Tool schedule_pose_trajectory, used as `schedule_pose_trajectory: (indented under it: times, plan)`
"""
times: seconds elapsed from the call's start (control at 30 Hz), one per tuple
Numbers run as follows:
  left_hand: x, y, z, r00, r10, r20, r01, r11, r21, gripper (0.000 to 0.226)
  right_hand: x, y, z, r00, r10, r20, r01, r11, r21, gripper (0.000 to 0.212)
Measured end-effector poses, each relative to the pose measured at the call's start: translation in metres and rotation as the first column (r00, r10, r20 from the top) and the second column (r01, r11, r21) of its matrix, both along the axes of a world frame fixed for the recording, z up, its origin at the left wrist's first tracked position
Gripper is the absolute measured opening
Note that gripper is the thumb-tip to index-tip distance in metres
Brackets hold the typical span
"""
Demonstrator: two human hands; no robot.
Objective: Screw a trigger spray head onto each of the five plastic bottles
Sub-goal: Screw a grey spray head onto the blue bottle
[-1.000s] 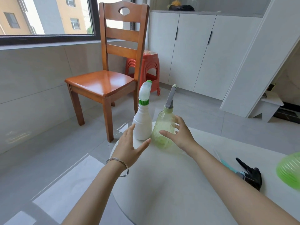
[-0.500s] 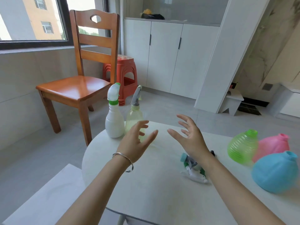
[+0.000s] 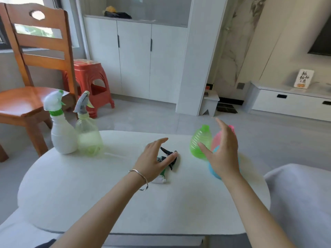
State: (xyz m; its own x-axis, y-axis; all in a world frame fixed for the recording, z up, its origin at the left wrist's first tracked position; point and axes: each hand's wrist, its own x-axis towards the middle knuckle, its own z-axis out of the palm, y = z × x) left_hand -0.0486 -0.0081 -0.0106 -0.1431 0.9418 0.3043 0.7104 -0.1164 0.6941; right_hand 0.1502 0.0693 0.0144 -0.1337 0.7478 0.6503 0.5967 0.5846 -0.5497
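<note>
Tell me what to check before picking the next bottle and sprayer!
1. Hands free: ok. Left hand and right hand are open, holding nothing.
2. Loose spray heads within reach: ok, on the table by the left hand.
3. Green bottle neck bare: ok.
4. Enough heads for three bottles: cannot tell, the hand hides some.
5. White bottle and pale green bottle capped: ok, both wear heads.
6. Pink bottle and blue bottle upright: cannot tell, mostly hidden.
</note>
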Motion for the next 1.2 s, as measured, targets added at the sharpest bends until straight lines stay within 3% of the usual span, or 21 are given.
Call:
schedule_pose_trajectory:
  times: [0.1,0.23,0.33,0.4,0.53,0.67,0.8,0.93,1.03,1.2]
  plan:
    - [0.017,0.006,-0.005,1.0,-0.01,-0.001,0.01,1.0,0.019,0.058,0.035,0.012,-0.012,0.992,-0.124,-0.012,0.123,0.99,-0.065,0.091]
    - [0.026,0.007,-0.011,1.0,-0.017,0.015,0.017,1.0,0.01,0.058,0.06,0.023,-0.035,0.984,-0.077,-0.163,0.016,0.938,-0.347,0.091]
    - [0.032,0.008,-0.016,0.999,-0.03,0.025,0.03,0.999,-0.019,0.076,0.066,0.03,-0.051,0.985,-0.078,-0.156,0.004,0.903,-0.429,0.086]
    - [0.037,0.008,-0.019,0.999,-0.039,0.025,0.04,0.999,-0.028,0.078,0.067,0.032,-0.057,0.984,-0.099,-0.147,0.02,0.886,-0.463,0.086]
    - [0.041,0.011,-0.025,0.998,-0.059,0.021,0.059,0.997,-0.039,0.06,0.068,0.034,-0.061,0.977,-0.124,-0.175,0.02,0.865,-0.501,0.086]
    - [0.04,0.011,-0.03,0.991,-0.11,0.08,0.116,0.99,-0.076,0.066,0.056,0.025,-0.055,0.967,-0.145,-0.211,0.017,0.859,-0.511,0.081]
    - [0.036,0.007,-0.03,0.97,-0.129,0.208,0.151,0.984,-0.097,0.082,0.024,0.008,-0.027,0.896,-0.062,-0.439,-0.187,0.845,-0.501,0.072]
    - [0.016,-0.001,-0.018,0.888,-0.118,0.445,0.176,0.98,-0.09,0.098,-0.018,-0.019,-0.001,0.779,0.091,-0.62,-0.464,0.75,-0.472,0.065]
    - [-0.002,-0.012,-0.011,0.764,-0.105,0.637,0.179,0.982,-0.052,0.092,-0.048,-0.035,0.001,0.708,0.144,-0.692,-0.595,0.649,-0.474,0.064]
    - [-0.042,-0.024,-0.006,0.518,-0.055,0.853,0.159,0.987,-0.032,0.1,-0.084,-0.045,0.0,0.687,0.322,-0.652,-0.703,0.524,-0.482,0.064]
